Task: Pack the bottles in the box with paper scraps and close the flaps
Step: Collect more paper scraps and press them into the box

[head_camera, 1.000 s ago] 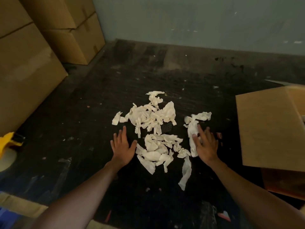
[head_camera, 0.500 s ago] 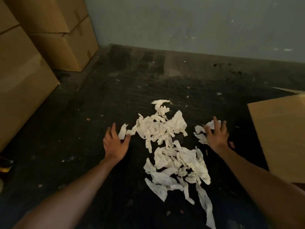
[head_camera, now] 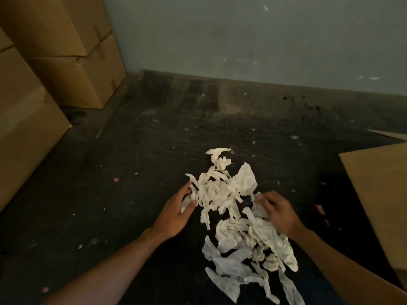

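Dark scuffed counter (head_camera: 132, 172) against a grey wall, paper scraps (head_camera: 222, 190) piled loose on it. Left hand (head_camera: 174, 214) and right hand (head_camera: 279, 212) flank the pile, fingers curled into scraps on each side. Cardboard flap (head_camera: 378, 194) at right, box interior out of view. Taped cartons (head_camera: 72, 69) stacked far left.

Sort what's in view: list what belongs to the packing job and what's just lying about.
Job:
paper scraps, heaped on the floor
left hand and right hand, at the pile's sides
cardboard flap at right, likely the box's

Lying about:
stacked cardboard boxes at left
small debris bits
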### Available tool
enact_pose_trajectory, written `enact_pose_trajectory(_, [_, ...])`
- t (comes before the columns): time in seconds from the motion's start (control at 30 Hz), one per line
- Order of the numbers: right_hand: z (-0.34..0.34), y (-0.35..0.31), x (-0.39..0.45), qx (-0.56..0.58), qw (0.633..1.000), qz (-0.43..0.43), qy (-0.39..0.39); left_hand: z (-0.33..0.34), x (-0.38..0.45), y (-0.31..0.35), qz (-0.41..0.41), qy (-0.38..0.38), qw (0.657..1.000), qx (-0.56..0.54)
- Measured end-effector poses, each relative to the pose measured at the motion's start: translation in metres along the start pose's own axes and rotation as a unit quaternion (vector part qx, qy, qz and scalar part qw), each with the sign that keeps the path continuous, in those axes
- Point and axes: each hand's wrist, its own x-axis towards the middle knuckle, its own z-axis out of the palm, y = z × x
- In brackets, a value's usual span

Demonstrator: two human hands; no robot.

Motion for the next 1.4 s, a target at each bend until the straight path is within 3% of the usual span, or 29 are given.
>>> enact_pose_trajectory(0.1, [-0.005, -0.019, 0.026, 0.01, 0.994, 0.014, 0.106, -0.006, 0.013, -0.006, 0.019, 0.073, 0.997, 0.024])
enact_pose_trajectory(0.17, [-0.007, -0.028, 0.056, -0.005, 0.993, 0.015, 0.115, -0.006, 0.026, -0.005, 0.026, 0.107, 0.992, 0.065])
enact_pose_trajectory(0.3, [0.0, -0.05, 0.123, -0.087, 0.996, -0.008, 0.0, 0.0, 0.039, -0.008, 0.053, 0.146, 0.972, 0.175])
enact_pose_trajectory(0.43, [0.02, -0.083, 0.174, -0.183, 0.978, -0.041, -0.097, 0.002, 0.045, -0.013, 0.032, 0.122, 0.97, 0.21])
enact_pose_trajectory(0.6, [0.042, -0.104, 0.198, -0.336, 0.892, -0.124, -0.276, 0.001, 0.041, -0.003, 0.015, 0.123, 0.976, 0.176])
enact_pose_trajectory(0.77, [0.028, -0.117, 0.166, -0.283, 0.882, -0.109, -0.36, -0.003, 0.038, 0.007, 0.004, 0.12, 0.982, 0.148])
enact_pose_trajectory(0.87, [0.007, -0.115, 0.128, -0.26, 0.868, -0.118, -0.405, -0.009, 0.037, 0.017, -0.038, 0.069, 0.992, 0.101])
enact_pose_trajectory(1.0, [-0.025, -0.093, 0.086, -0.356, 0.841, -0.151, -0.378, -0.017, 0.034, 0.034, -0.008, -0.07, 0.977, 0.201])
enact_pose_trajectory(1.07, [-0.038, -0.076, 0.06, -0.402, 0.821, -0.196, -0.355, -0.013, 0.024, 0.047, 0.026, -0.124, 0.952, 0.28])
enact_pose_trajectory(1.13, [-0.047, -0.054, 0.031, -0.411, 0.824, -0.213, -0.328, -0.001, 0.003, 0.059, 0.061, -0.164, 0.922, 0.345])
enact_pose_trajectory(1.3, [-0.037, 0.0, -0.014, -0.461, 0.823, -0.19, -0.274, 0.054, -0.056, 0.063, 0.143, -0.201, 0.864, 0.44])
enact_pose_trajectory(1.4, [-0.031, 0.001, 0.005, -0.469, 0.825, -0.204, -0.242, 0.082, -0.052, 0.062, 0.148, -0.161, 0.863, 0.455])
